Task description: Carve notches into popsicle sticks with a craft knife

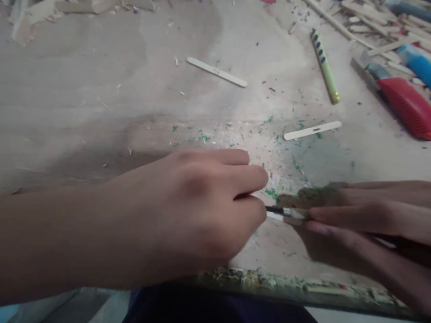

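My left hand (215,202) is closed in the middle, pressed against the work surface, its fingers curled around a pale craft stick (274,216). Only a short end of that stick shows past the knuckles. From the right comes my right hand (367,220), pinching a carving tool (291,212) with a dark shaft, a silver collar and a light wooden handle. The tool points left, over the stick and close to my left fingers. Its tip is hidden behind them.
Two pale craft sticks (217,72) (313,130) lie beyond my hands. A green dotted pencil (325,67) and a red utility knife (406,105) are at right, near a pile of wood strips (367,18). Green shavings dot the tabletop (101,80); more line its near edge.
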A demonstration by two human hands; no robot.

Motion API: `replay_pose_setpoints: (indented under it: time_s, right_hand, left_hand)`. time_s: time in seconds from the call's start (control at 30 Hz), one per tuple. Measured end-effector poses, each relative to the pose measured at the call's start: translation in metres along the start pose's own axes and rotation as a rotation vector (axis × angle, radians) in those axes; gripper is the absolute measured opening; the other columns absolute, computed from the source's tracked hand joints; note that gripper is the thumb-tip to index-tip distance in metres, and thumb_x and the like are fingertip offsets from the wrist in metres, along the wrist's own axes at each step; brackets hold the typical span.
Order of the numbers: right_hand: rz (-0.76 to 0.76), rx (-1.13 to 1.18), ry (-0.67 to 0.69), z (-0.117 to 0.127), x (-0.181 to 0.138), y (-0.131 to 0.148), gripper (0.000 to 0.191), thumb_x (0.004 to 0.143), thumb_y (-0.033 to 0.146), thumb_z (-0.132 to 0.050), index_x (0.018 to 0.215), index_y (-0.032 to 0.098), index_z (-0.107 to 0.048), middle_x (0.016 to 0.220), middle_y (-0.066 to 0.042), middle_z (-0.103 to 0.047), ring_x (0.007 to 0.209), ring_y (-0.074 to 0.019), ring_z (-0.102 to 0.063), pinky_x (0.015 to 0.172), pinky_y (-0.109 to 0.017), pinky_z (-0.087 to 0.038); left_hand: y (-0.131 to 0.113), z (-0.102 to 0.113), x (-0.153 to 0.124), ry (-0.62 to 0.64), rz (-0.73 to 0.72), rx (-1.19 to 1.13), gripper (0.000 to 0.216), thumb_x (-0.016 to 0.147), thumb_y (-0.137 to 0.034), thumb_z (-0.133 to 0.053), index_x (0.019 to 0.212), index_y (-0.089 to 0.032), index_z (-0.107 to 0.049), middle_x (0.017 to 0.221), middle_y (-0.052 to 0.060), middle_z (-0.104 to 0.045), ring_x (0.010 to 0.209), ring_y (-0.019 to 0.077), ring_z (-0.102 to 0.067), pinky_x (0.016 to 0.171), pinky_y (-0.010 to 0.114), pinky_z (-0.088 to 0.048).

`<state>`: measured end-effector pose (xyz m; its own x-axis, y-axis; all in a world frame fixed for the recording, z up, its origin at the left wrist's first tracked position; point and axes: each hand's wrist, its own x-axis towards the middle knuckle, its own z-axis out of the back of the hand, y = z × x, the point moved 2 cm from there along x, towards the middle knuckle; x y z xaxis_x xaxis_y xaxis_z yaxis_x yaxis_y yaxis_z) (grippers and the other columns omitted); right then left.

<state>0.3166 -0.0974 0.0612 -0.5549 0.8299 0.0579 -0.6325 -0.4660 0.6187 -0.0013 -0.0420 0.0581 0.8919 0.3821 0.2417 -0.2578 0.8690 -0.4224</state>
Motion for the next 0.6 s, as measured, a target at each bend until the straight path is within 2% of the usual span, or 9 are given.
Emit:
replay_pose_setpoints:
  time_s: [0.1, 0.2, 0.3, 0.33, 0.4, 0.47, 0.53, 0.6]
  right_hand:
    - [-0.005, 0.081, 0.07, 0.0, 0.02, 0.006, 0.009, 0.121, 0.038, -0.079, 0.117, 0.041, -0.086, 0.099, 0.005, -0.093, 0.066, -0.0144, -0.082, 0.047, -0.025, -0.056]
    - [-0.08, 0.124, 0.062, 0.0, 0.027, 0.011, 0.012, 0.119, 0.037, -0.084, 0.107, 0.038, -0.085, 0.075, 0.009, -0.082, 0.048, -0.0088, -0.067, 0.038, -0.019, -0.045]
    - [-0.136, 0.134, 0.007, -0.003, 0.03, 0.015, 0.019, 0.117, 0.037, -0.085, 0.099, 0.037, -0.084, 0.06, 0.01, -0.069, 0.038, -0.0081, -0.056, 0.029, -0.021, -0.03]
    - [-0.132, 0.14, 0.003, -0.004, 0.031, 0.016, 0.02, 0.118, 0.038, -0.083, 0.098, 0.037, -0.084, 0.06, 0.01, -0.07, 0.038, -0.008, -0.056, 0.028, -0.021, -0.027]
    - [-0.103, 0.157, 0.009, -0.005, 0.03, 0.018, 0.02, 0.121, 0.037, -0.08, 0.101, 0.037, -0.083, 0.066, 0.01, -0.075, 0.04, -0.0074, -0.059, 0.031, -0.019, -0.032]
    - [-0.073, 0.15, 0.023, -0.003, 0.028, 0.017, 0.016, 0.121, 0.034, -0.081, 0.105, 0.038, -0.082, 0.078, 0.009, -0.083, 0.047, -0.0084, -0.067, 0.038, -0.019, -0.044]
    - [-0.024, 0.1, 0.041, 0.0, 0.024, 0.014, 0.011, 0.119, 0.033, -0.083, 0.111, 0.04, -0.08, 0.09, 0.008, -0.089, 0.057, -0.0114, -0.076, 0.045, -0.022, -0.053]
    - [0.04, 0.033, 0.067, 0.004, 0.022, 0.01, 0.007, 0.12, 0.035, -0.08, 0.117, 0.041, -0.079, 0.097, 0.005, -0.091, 0.067, -0.0158, -0.082, 0.048, -0.028, -0.058]
  left_hand:
    - [0.001, -0.001, -0.001, -0.002, -0.041, -0.012, 0.046, 0.113, 0.001, -0.049, 0.083, -0.021, -0.076, 0.096, 0.006, -0.077, 0.084, 0.0226, -0.07, 0.066, 0.04, -0.057]
    - [0.0, 0.002, -0.003, -0.033, -0.065, 0.002, 0.046, 0.107, 0.004, -0.048, 0.077, -0.022, -0.071, 0.091, 0.006, -0.074, 0.077, 0.0213, -0.065, 0.06, 0.039, -0.052]
    - [-0.001, 0.005, 0.0, -0.002, -0.065, 0.031, 0.043, 0.106, 0.004, -0.05, 0.079, -0.022, -0.072, 0.092, 0.006, -0.077, 0.08, 0.021, -0.068, 0.063, 0.036, -0.055]
    - [-0.002, 0.006, 0.002, 0.008, -0.052, 0.036, 0.041, 0.108, 0.002, -0.054, 0.082, -0.023, -0.074, 0.093, 0.005, -0.077, 0.082, 0.0213, -0.069, 0.066, 0.034, -0.057]
    - [-0.002, 0.006, 0.008, 0.002, -0.009, 0.033, 0.03, 0.111, -0.007, -0.065, 0.09, -0.024, -0.078, 0.094, 0.006, -0.079, 0.087, 0.0228, -0.072, 0.072, 0.033, -0.062]
    - [-0.003, 0.003, 0.013, -0.043, 0.036, 0.024, 0.019, 0.112, -0.017, -0.072, 0.097, -0.025, -0.08, 0.096, 0.007, -0.079, 0.09, 0.0247, -0.074, 0.077, 0.033, -0.066]
    - [-0.003, -0.001, 0.016, -0.063, 0.058, 0.022, 0.013, 0.112, -0.023, -0.075, 0.101, -0.025, -0.081, 0.098, 0.008, -0.079, 0.092, 0.026, -0.075, 0.08, 0.035, -0.068]
    - [-0.003, -0.004, 0.017, -0.074, 0.066, 0.024, 0.012, 0.112, -0.024, -0.075, 0.102, -0.025, -0.081, 0.098, 0.008, -0.079, 0.093, 0.0261, -0.074, 0.08, 0.036, -0.068]
